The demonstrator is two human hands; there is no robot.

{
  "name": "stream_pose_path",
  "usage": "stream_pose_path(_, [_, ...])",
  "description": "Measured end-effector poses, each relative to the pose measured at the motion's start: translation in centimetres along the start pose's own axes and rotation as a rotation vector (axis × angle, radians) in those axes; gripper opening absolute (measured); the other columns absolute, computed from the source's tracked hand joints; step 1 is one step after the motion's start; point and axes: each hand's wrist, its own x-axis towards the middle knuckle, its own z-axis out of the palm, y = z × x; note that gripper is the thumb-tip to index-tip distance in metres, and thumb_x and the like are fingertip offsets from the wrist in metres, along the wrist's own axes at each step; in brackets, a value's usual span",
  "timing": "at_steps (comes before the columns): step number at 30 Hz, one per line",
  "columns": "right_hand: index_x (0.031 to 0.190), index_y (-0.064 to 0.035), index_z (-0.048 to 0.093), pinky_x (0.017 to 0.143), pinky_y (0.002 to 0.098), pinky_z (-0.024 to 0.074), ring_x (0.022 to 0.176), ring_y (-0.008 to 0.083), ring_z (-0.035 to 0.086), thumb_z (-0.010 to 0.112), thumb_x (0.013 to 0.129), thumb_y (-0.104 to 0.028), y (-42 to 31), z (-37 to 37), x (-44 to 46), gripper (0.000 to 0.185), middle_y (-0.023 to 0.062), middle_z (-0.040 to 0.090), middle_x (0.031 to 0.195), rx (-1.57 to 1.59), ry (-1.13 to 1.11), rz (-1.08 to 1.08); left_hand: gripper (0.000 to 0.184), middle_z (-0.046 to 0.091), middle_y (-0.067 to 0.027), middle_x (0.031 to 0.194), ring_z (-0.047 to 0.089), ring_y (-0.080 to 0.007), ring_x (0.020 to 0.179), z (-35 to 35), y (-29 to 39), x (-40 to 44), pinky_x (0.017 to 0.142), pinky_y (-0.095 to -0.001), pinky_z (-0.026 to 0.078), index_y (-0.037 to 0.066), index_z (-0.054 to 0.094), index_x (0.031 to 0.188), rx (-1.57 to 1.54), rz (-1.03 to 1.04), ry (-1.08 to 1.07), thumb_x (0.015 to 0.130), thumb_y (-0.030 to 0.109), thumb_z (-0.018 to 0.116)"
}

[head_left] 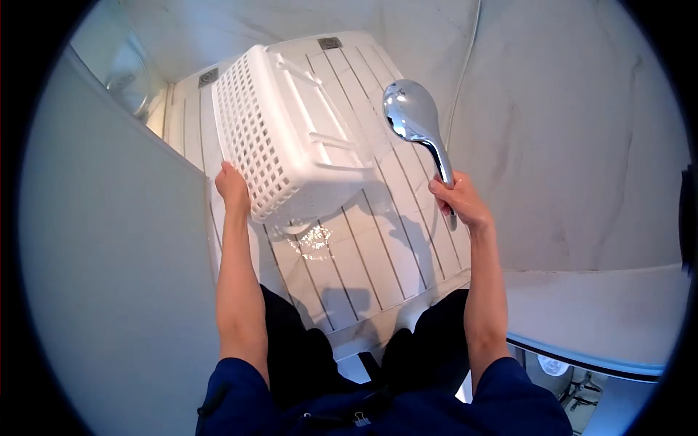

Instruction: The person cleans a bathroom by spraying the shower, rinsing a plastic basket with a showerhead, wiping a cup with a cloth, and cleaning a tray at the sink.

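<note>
A white plastic basket (254, 134) with a lattice of holes lies tipped on its side on the slatted shower floor. My left hand (233, 189) is closed on its lower left edge, the fingertips partly hidden. In my right hand (459, 200) is the handle of a chrome shower head (413, 112), raised to the right of the basket and apart from it. Its face is turned toward the basket. Water glistens on the floor just below the basket's near end.
Two square drains (330, 43) lie at the far edge of the slatted floor (363, 254). A pale hose (463, 80) hangs along the marble wall (560, 145) on the right. A frosted panel (116, 240) stands on the left. A white ledge (603, 312) is at the lower right.
</note>
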Motion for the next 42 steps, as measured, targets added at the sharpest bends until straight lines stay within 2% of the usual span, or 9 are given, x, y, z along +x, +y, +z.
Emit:
stream_pose_path(7, [0.077, -0.0074, 0.046, 0.035, 0.0217, 0.0333, 0.04, 0.0065, 0.042, 0.066, 0.082, -0.03, -3.0, 2.4, 4.0, 0.03, -0.0017, 0.043, 0.052, 0.082, 0.059, -0.132, 0.046, 0.062, -0.0065, 0.077, 0.054, -0.0129, 0.067, -0.1, 1.1, -2.7, 0.064, -0.028, 0.044, -0.004, 0.059, 0.08, -0.284, 0.142, -0.16, 0.096, 0.032, 0.036])
stream_pose_path(11, [0.075, -0.0085, 0.044, 0.034, 0.0218, 0.034, 0.037, 0.0073, 0.041, 0.064, 0.081, -0.044, -7.5, 0.2, 6.9, 0.041, -0.0009, 0.043, 0.051, 0.117, 0.145, -0.146, 0.043, 0.045, 0.0027, 0.058, 0.037, -0.0076, 0.057, 0.5, 1.9, -4.6, 0.051, -0.0263, 0.031, 0.003, 0.048, 0.064, -0.237, 0.259, -0.264, 0.096, 0.031, 0.04])
stream_pose_path(15, [0.074, -0.01, 0.041, 0.032, 0.0216, 0.0354, 0.035, 0.0072, 0.041, 0.064, 0.079, -0.051, -10.9, -2.8, 6.5, 0.047, -0.0004, 0.045, 0.051, 0.207, 0.105, -0.086, 0.045, 0.04, 0.003, 0.056, 0.033, -0.0088, 0.054, 1.4, -1.1, -4.1, 0.049, -0.0281, 0.027, 0.004, 0.043, 0.059, -0.1, 0.429, -0.28, 0.095, 0.031, 0.042])
stream_pose_path(19, [0.075, -0.0107, 0.041, 0.032, 0.0217, 0.0357, 0.035, 0.007, 0.041, 0.066, 0.078, -0.05, -8.7, -4.3, 4.0, 0.047, -0.001, 0.044, 0.051, 0.078, 0.125, -0.01, 0.043, 0.045, 0.0025, 0.058, 0.039, -0.0087, 0.055, 2.0, -0.8, -4.0, 0.051, -0.0272, 0.031, 0.003, 0.049, 0.064, -0.081, 0.238, -0.433, 0.095, 0.032, 0.041])
stream_pose_path(23, [0.074, -0.0113, 0.041, 0.034, 0.0229, 0.0349, 0.038, 0.0083, 0.041, 0.065, 0.077, -0.052, -1.4, -5.4, 3.6, 0.047, -0.0008, 0.043, 0.051, 0.187, 0.4, 0.232, 0.04, 0.054, 0.0004, 0.066, 0.048, -0.0097, 0.059, 1.8, 0.4, -4.7, 0.055, -0.0266, 0.038, 0.001, 0.057, 0.076, -0.214, 0.074, -0.447, 0.095, 0.032, 0.041])
stream_pose_path(26, [0.076, -0.0113, 0.04, 0.033, 0.0229, 0.033, 0.037, 0.0081, 0.041, 0.065, 0.077, -0.052, 2.4, -5.5, 3.2, 0.048, -0.0008, 0.043, 0.051, 0.448, 0.253, 0.272, 0.038, 0.06, -0.0022, 0.074, 0.053, -0.0116, 0.064, 1.6, -2.7, -2.7, 0.059, -0.0276, 0.043, 0.0, 0.06, 0.082, -0.269, 0.052, -0.39, 0.093, 0.031, 0.041])
stream_pose_path(35, [0.076, -0.0099, 0.042, 0.032, 0.0238, 0.0361, 0.034, 0.0089, 0.042, 0.062, 0.081, -0.048, -3.3, -2.7, 5.5, 0.043, 0.0004, 0.044, 0.048, 0.516, 0.162, -0.19, 0.035, 0.062, -0.004, 0.078, 0.058, -0.0158, 0.068, 1.6, -5.8, -1.7, 0.063, -0.0316, 0.046, 0.001, 0.06, 0.083, -0.411, -0.047, -0.259, 0.088, 0.031, 0.043])
stream_pose_path(38, [0.076, -0.0109, 0.043, 0.034, 0.0243, 0.0338, 0.036, 0.0086, 0.041, 0.058, 0.086, -0.045, -5.9, -1.8, 5.3, 0.038, -0.0001, 0.044, 0.049, 0.395, 0.193, -0.122, 0.033, 0.063, -0.0055, 0.081, 0.06, -0.0175, 0.071, 1.6, -6.2, -2.0, 0.064, -0.0334, 0.047, 0.001, 0.061, 0.086, -0.447, -0.105, -0.287, 0.087, 0.03, 0.043])
stream_pose_path(42, [0.075, -0.011, 0.041, 0.032, 0.0232, 0.0335, 0.034, 0.0083, 0.041, 0.061, 0.083, -0.045, -1.1, -2.2, 3.5, 0.04, -0.0005, 0.044, 0.048, 0.135, 0.121, 0.035, 0.035, 0.064, -0.0103, 0.093, 0.063, -0.023, 0.081, 2.0, -6.2, -2.2, 0.071, -0.0382, 0.052, 0.001, 0.058, 0.101, -0.618, -0.292, -0.335, 0.087, 0.028, 0.04])
